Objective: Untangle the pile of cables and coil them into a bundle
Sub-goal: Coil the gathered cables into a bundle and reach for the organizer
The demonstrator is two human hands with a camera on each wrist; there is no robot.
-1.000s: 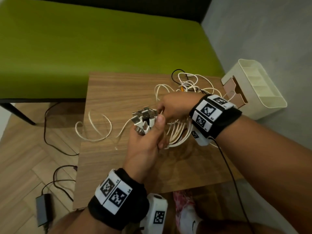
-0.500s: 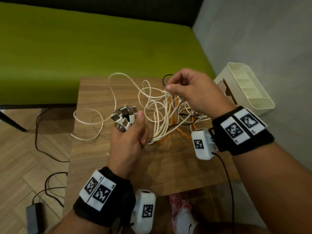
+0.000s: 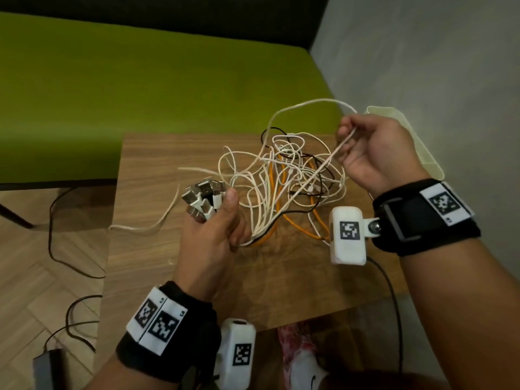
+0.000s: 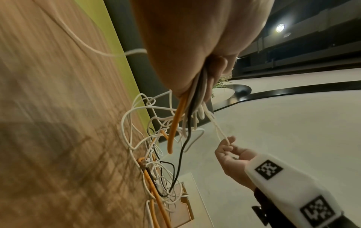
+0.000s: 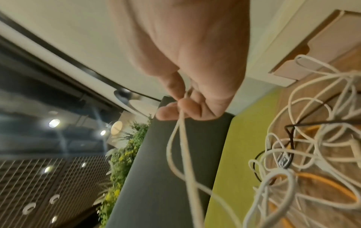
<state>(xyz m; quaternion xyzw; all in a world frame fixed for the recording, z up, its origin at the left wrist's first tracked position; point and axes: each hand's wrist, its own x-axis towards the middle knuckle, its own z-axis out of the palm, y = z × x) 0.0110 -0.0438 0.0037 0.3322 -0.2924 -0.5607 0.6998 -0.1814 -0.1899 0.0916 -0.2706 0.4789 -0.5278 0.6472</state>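
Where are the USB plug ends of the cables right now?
In the head view the USB plug ends stick up from the left hand, which grips them left of the tangled cables above the wooden table.

The left hand (image 3: 209, 237) was raised in front of the body, closed into a fist, thumb pressed up along the top, forearm reaching in from below. The right hand (image 3: 374, 153) was held higher and farther out, palm turned toward the left hand, its thumb and fingertips (image 5: 175, 114) pinched together, forearm angling in from the right.
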